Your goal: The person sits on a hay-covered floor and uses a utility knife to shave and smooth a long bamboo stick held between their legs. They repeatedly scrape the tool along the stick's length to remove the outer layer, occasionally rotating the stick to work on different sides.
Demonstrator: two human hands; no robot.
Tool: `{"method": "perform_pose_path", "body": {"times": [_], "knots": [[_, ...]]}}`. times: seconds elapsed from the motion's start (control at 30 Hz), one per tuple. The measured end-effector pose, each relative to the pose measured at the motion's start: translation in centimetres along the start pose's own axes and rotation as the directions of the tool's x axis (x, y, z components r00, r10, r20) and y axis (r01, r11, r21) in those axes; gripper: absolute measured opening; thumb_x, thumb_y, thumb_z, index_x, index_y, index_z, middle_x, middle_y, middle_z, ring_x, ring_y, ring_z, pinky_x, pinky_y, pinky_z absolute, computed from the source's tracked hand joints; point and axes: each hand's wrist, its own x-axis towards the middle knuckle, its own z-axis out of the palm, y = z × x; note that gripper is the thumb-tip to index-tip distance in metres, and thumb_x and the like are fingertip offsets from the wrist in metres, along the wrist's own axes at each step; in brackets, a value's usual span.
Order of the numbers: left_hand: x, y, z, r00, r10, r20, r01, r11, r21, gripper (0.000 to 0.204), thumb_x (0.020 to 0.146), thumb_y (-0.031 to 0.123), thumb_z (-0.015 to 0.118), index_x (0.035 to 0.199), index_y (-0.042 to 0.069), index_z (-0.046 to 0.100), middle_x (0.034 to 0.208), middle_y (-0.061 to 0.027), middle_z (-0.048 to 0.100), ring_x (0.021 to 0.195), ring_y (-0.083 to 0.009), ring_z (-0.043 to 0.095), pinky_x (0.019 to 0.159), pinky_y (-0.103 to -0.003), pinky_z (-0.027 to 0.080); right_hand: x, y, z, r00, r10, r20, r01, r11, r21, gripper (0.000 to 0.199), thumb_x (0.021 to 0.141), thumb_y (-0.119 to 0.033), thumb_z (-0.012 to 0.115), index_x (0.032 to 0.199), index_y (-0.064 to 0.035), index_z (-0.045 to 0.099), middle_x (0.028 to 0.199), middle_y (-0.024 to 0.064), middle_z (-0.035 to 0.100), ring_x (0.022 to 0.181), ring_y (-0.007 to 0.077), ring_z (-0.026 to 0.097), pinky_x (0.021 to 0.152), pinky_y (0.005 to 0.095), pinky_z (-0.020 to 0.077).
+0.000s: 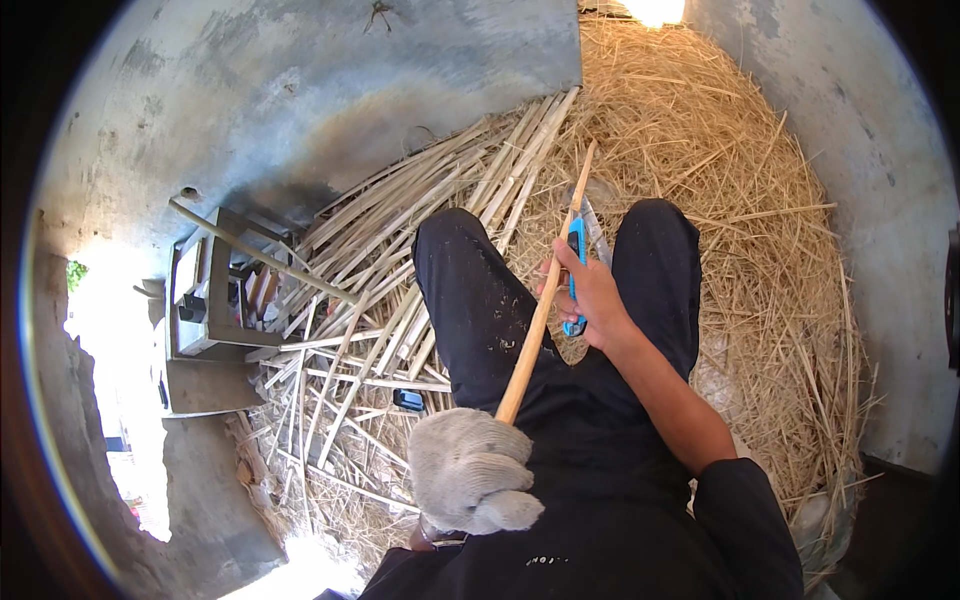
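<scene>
A pale, tapering bamboo stick (pixel 527 365) slants between my knees, its thin end pointing away from me. My left hand (pixel 468 470), in a grey knit glove, is wrapped round the thick end close to my body. Bare, my right hand (pixel 598 300) grips a blue utility knife (pixel 577 240) farther up. The knife lies along the right side of the stick, with its blade beyond my fingers. My right thumb rests by the stick; whether the blade touches the wood, I cannot tell.
Long split strips (pixel 400 200) are piled at the left. Straw-like shavings (pixel 700 130) cover the floor ahead and right. A small blue-and-black object (pixel 408 400) lies by my left thigh. At far left stands a box-like shelf (pixel 213 290), a pole (pixel 260 252) leaning across it. Grey walls (pixel 330 60) enclose the space.
</scene>
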Motion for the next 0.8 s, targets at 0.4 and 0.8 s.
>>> {"method": "perform_pose_path", "body": {"times": [0.4, 0.8], "knots": [[2.5, 3.8, 2.5, 0.790, -0.270, 0.550, 0.089, 0.939, 0.333, 0.020, 0.068, 0.040, 0.075, 0.073, 0.025, 0.062, 0.054, 0.0045, 0.046, 0.048, -0.0141, 0.060, 0.036, -0.029, 0.035, -8.9, -2.0, -2.3, 0.933, 0.116, 0.341, -0.121, 0.993, -0.006, 0.072, 0.087, -0.008, 0.075, 0.145, -0.0013, 0.033, 0.077, -0.0007, 0.053, 0.049, 0.0026, 0.038, 0.043, 0.0204, 0.0293], [4.0, 4.3, 8.5, 0.343, -0.127, 0.931, 0.066, 0.992, 0.111, 0.019, 0.073, 0.015, 0.075, 0.084, 0.006, 0.062, 0.082, -0.0071, 0.061, 0.073, -0.0208, 0.070, 0.049, -0.032, 0.054, -11.4, 1.1, -7.3, 0.963, -0.141, -0.231, 0.103, 0.980, -0.168, 0.035, 0.101, -0.032, 0.057, 0.108, 0.0023, 0.061, 0.070, 0.0060, 0.062, 0.041, 0.0024, 0.037, 0.037, 0.0205, 0.0300]]}}
